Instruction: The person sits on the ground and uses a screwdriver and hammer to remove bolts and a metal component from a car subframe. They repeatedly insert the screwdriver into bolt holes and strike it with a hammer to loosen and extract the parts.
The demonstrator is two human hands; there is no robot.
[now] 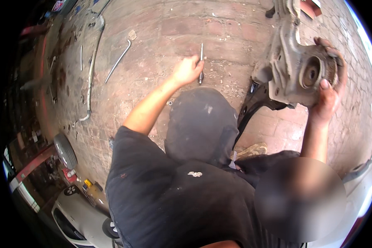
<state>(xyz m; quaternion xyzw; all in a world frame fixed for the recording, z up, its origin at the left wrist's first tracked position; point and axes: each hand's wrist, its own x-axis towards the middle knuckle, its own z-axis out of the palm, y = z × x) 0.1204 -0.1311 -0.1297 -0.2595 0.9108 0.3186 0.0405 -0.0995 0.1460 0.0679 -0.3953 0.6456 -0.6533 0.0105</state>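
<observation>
My left hand [188,71] is closed on a slim screwdriver-like tool [201,77]. Its thin metal shaft points away from me, and its dark handle end shows below my fingers. At the right, my right hand [330,89] grips the near end of a large, dirty metal car subframe [282,70]. The thumb lies beside a round bushing [311,73] set in that end, and the fingers curl over the far edge. The subframe stretches away toward the upper right, and its far end is cut off by the picture's edge. My bent dark-clothed knee [202,124] is between my arms.
On the brick floor [173,25] at the left lie a bent metal bar [119,61], a long curved bar [94,62] and a short thin rod [81,58]. A tyre [65,151] and a silver car [76,215] are at the lower left. A blurred patch covers the lower right.
</observation>
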